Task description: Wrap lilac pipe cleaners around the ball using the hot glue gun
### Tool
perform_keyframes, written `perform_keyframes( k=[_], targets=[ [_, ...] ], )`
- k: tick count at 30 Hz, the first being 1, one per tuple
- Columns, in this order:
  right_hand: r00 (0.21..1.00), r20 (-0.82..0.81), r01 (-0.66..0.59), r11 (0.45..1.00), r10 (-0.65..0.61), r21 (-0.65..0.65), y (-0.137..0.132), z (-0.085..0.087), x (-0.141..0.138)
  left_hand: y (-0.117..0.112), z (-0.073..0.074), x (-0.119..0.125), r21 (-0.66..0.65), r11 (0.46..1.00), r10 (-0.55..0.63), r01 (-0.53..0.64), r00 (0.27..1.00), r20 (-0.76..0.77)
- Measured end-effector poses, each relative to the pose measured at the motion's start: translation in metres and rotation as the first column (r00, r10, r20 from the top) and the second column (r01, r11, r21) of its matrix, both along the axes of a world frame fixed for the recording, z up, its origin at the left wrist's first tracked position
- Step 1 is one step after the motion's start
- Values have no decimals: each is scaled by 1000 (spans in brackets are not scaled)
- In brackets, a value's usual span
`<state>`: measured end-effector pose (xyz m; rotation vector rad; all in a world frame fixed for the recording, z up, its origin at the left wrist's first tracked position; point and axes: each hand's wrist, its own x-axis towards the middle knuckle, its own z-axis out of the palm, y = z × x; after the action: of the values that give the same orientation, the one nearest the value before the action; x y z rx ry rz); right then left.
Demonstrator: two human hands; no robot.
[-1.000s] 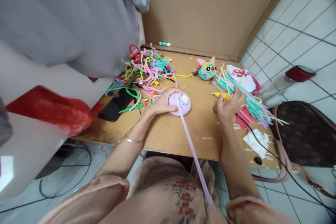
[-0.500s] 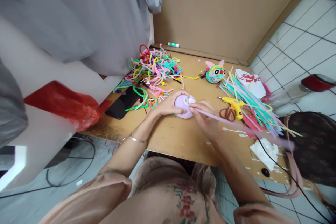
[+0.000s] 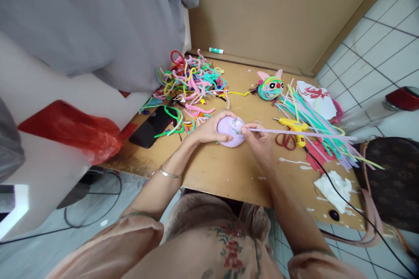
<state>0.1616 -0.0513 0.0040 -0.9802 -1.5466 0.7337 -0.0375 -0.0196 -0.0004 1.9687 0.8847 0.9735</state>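
Head view: left hand [image 3: 209, 128] cups a small lilac ball [image 3: 231, 133] resting on the table [image 3: 216, 168] near its front middle, fingers curled round the ball's left side. Right hand [image 3: 260, 139] sits just right of the ball, fingers pinching the near end of a long lilac pipe cleaner [image 3: 304, 133] where it meets the ball; the rest of the stem runs out to the right over the glue gun [image 3: 294, 127].

Handling, as a judgement: ball looks light and wound from fuzzy stems, so soft on the surface, grippy, likely crushable if squeezed hard; best held cupped around its sides. Pipe cleaner is thin, bendy wire with fluff, holds a bend, weighs next to nothing; pinch it close to the ball for control, the free end will flop.

Containers: brown patterned handbag [image 3: 393, 178] on the floor at right, contents not visible. Clear jar with red lid [image 3: 382, 107] lies beyond the table's right edge, contents cannot tell. Red plastic bag [image 3: 72, 133] at left, contents hidden.

Loose on the table: tangled heap of coloured pipe cleaners [image 3: 193, 83], bundle of straight stems [image 3: 317, 122], finished wound figure with eyes [image 3: 270, 87], red scissors [image 3: 286, 140], black phone [image 3: 152, 126], crumpled tissue [image 3: 334, 185].
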Motion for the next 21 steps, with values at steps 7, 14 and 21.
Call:
perform_keyframes(
  k=[7, 14, 21],
  targets=[
    [1000, 25, 17, 999, -16, -50, -4, -1, 0, -3, 5, 1, -26, 1000, -2, 2, 1000, -7],
    [999, 37, 3, 1000, -2, -30, -7, -4, -1, -3, 4, 0, -24, 1000, 6, -7, 1000, -22],
    [998, 62, -13, 1000, 14, -17, -9, -2, -2, -1, 0, -1, -28, 1000, 0, -1, 999, -40]
  ],
)
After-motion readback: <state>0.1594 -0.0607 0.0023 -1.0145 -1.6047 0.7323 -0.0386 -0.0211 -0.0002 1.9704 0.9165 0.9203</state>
